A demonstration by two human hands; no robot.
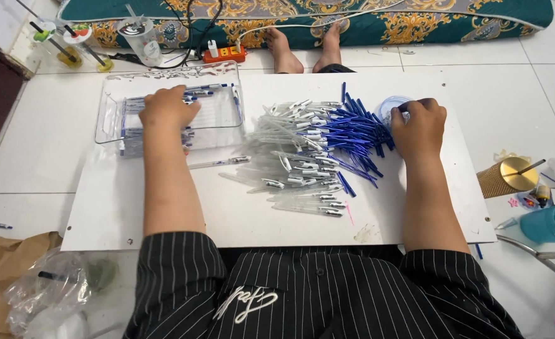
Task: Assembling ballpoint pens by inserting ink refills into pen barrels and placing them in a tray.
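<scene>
While both hands work at opposite ends of a white board (240,216), a heap of pen parts lies between them.

At the board's centre sits the pile of clear pen barrels (293,160), with loose blue refills (356,135) fanned at its three o'clock side. A clear plastic tray (108,110) holding finished pens stands at ten o'clock; the left hand (166,108) rests palm down over it, fingers curled, though whether it grips a pen cannot be told. The right hand (420,125), at two o'clock, is bunched with fingertips pinched at a small round clear container (391,105), the refills touching its nine o'clock edge.
</scene>
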